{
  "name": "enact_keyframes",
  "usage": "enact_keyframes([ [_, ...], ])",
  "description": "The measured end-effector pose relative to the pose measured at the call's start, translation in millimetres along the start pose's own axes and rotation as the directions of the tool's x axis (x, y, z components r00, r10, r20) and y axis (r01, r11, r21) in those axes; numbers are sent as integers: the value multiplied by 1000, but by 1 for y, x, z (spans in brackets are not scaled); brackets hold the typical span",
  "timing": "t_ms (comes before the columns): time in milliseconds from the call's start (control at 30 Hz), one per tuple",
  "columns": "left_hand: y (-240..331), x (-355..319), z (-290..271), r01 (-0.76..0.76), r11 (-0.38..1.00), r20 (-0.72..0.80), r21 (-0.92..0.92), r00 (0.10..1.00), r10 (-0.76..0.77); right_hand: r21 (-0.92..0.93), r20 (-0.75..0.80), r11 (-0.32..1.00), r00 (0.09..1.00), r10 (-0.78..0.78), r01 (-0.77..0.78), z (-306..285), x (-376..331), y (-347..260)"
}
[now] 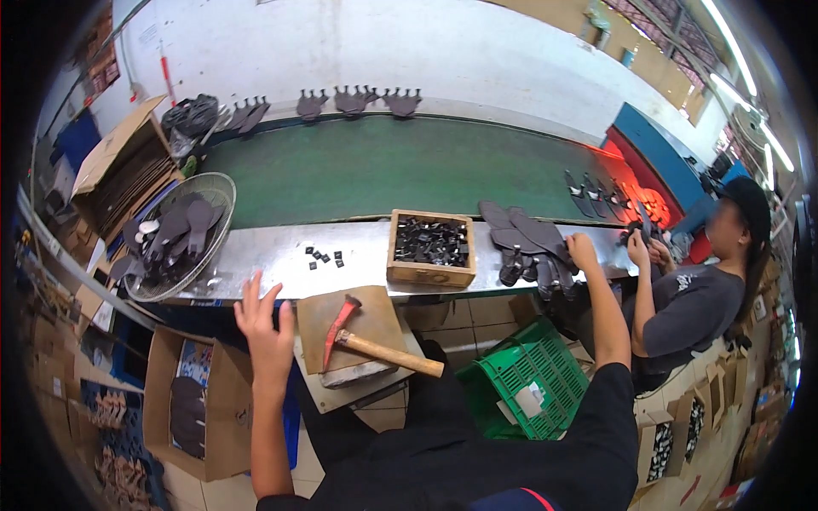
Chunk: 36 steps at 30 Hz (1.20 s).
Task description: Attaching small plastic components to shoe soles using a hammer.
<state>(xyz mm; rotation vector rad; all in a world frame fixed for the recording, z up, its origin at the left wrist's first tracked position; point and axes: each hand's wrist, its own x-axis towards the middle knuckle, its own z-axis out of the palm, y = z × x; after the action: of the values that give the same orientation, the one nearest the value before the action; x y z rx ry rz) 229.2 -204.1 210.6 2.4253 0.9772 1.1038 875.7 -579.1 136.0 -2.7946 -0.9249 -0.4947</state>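
My left hand (pixel 264 322) is raised off the table's near edge, empty, with its fingers spread. At the right, my right hand (pixel 582 252) has its fingers curled on the edge of a dark grey shoe sole (pixel 538 232) in a small pile; the fingertips are partly hidden. A hammer (pixel 383 351) with a red head and wooden handle lies on a brown pad (pixel 319 317) in front of me. Several small black square pieces (pixel 314 255) lie loose on the metal tabletop. Beside them stands a wooden box (pixel 430 274) filled with small black parts.
A green conveyor belt (pixel 358 175) runs behind the metal tabletop, with several soles standing along its far side. A wire basket (pixel 223 204) of soles stands left. Below are a cardboard box (pixel 223 409) and a green crate (pixel 528 375). A co-worker (pixel 699 298) sits right, handling a dark piece.
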Motion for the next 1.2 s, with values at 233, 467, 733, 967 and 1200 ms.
enact_keyframes([
  [233,24,9,13,-71,995,13,64,997,70,-343,-577,937,773,-265,65,-92,22,-47],
  [467,42,18,3,-170,983,-43,68,984,173,-322,-775,934,523,-356,158,-214,74,-117],
  [733,118,34,-33,-182,701,83,-690,942,326,-30,-751,280,163,-640,960,-300,-108,-427],
  [967,80,-42,-69,431,342,408,-835,902,-142,656,-204,495,766,-610,569,-183,-219,-451],
  [1200,68,-62,-3,398,493,239,-773,904,-355,570,168,753,850,-499,329,-125,-276,-366],
])
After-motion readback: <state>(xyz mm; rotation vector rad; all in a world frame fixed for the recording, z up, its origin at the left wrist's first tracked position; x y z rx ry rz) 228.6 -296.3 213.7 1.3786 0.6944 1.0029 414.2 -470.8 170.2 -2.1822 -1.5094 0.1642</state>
